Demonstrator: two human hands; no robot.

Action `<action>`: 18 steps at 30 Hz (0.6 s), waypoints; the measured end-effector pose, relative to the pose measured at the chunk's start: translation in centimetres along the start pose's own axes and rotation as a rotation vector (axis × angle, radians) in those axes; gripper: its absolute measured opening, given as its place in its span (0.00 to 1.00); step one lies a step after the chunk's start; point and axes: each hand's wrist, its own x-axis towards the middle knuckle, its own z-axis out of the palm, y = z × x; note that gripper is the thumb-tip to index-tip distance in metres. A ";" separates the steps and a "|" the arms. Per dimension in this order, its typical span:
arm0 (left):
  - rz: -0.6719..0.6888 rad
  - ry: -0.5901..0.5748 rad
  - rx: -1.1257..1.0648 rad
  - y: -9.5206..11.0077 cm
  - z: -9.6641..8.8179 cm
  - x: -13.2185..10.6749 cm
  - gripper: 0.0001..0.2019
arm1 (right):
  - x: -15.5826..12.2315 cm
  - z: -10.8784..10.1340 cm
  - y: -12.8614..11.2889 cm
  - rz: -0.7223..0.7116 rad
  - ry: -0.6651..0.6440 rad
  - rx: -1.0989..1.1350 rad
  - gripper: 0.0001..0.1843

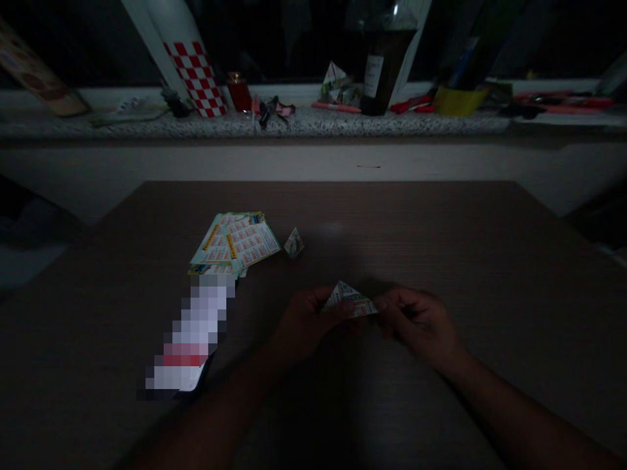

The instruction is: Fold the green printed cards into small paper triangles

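A small printed sheet of paper folded into a triangle [349, 297] is held between my two hands above the table. My left hand [309, 318] pinches its left side, the thumb lying across the front. The right corner is pinched by the thumb and fingers of my right hand [425, 325]. Beyond my left hand, a little folded paper piece [294, 243] sits on the tabletop. Beside it lies a fanned stack of printed paper slips [252, 243]. The light is dim, so the fingers behind the paper are hard to see.
A phone [189, 339] with a blurred screen lies left of my left forearm. The wooden table [441, 222] ends at a wall. On the granite sill [294, 124] stand a red-and-white checkered container [198, 78], a dark bottle [379, 72] and a yellow holder [458, 100].
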 end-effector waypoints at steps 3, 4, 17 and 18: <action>0.144 0.145 0.069 0.0 -0.2 -0.1 0.20 | 0.2 -0.3 0.3 0.043 0.084 0.048 0.21; 0.195 0.199 0.120 0.0 -0.4 -0.2 0.23 | 0.3 -0.4 0.4 0.054 0.113 0.055 0.21; 0.364 0.484 0.672 -0.3 -1.3 0.0 0.06 | 0.8 -0.3 1.4 0.125 0.136 0.131 0.22; 0.338 0.487 0.667 -0.4 -1.3 0.1 0.06 | 0.8 -0.3 1.5 0.123 0.126 0.132 0.22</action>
